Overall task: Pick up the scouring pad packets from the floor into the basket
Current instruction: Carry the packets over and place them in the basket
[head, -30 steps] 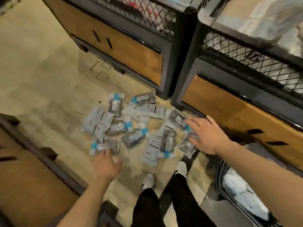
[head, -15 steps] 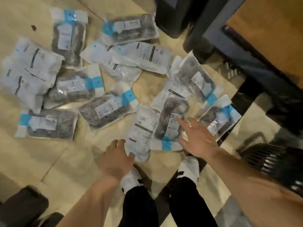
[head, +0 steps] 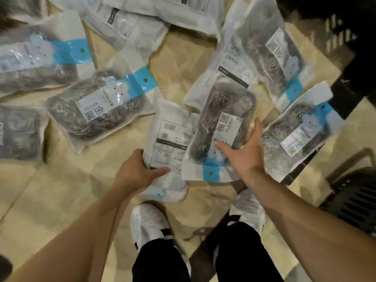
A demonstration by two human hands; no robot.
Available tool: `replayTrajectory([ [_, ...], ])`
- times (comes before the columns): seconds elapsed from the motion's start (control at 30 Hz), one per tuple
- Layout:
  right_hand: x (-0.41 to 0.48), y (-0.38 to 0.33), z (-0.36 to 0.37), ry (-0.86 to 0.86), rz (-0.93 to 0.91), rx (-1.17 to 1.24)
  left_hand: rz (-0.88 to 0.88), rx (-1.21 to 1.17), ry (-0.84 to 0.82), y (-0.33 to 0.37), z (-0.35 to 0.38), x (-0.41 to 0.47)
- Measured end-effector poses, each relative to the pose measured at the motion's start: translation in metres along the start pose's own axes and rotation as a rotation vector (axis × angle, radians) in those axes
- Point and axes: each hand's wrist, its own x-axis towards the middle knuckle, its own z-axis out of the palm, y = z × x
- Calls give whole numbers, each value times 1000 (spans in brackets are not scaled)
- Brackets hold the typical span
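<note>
1. The scouring pad packets [head: 97,108] are lying scattered over the tan tiled floor [head: 50,190], filling the upper half of the frame. Each is a pale plastic pouch showing grey steel-wool coils, a white label and a bright blue band with a punched hole. Some are lying print-side down, showing only a white back with a barcode.
2. The white-backed packet [head: 171,137] is sitting at the centre of the frame, and its lower end is lifting slightly off the tiles. Just to its right the face-up packet [head: 219,119] is overlapping its edge, blue band toward the bottom.
3. The left hand [head: 136,171] is reaching in from the lower left and clamping the white-backed packet, with its thumb lying across the printed face and its fingers curling round the left edge.
4. The right hand [head: 244,151] is spreading open over the face-up packet, with straight fingers touching its label and the thumb pointing up. It is grasping nothing.
5. The dark slatted basket [head: 354,200] is standing at the right edge, largely cut off by the frame.
6. White shoes [head: 148,222] and black trousers [head: 162,263] are showing at the bottom centre.
7. The packets along the top and left edges are cropped and blurred, so their labels are hard to read.
</note>
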Motion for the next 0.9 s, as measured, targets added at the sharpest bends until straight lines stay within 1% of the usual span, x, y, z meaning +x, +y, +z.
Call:
replayTrajectory([
  [0.1,-10,-16,-5,-53,116,170,15,-154,-37,4,3,-18],
  [0.17,-22,-33,-10,-137,242,326,-7,-248,-4,6,-1,-37],
  [0.23,-36,-51,-18,-239,301,383,-17,-321,47,11,-12,-58],
  [0.43,-94,-128,-61,-280,124,306,-30,-441,142,30,-83,-140],
  [0.53,-130,-183,-95,-293,7,184,-17,-478,199,45,-131,-196],
  [0.63,-181,-249,-145,-297,-56,133,-10,-479,280,65,-181,-277],
  [0.77,-281,-358,-239,-283,-140,131,-23,-539,348,110,-251,-409],
  [0.9,-379,-446,-326,-226,-273,131,95,-577,440,154,-309,-532],
])
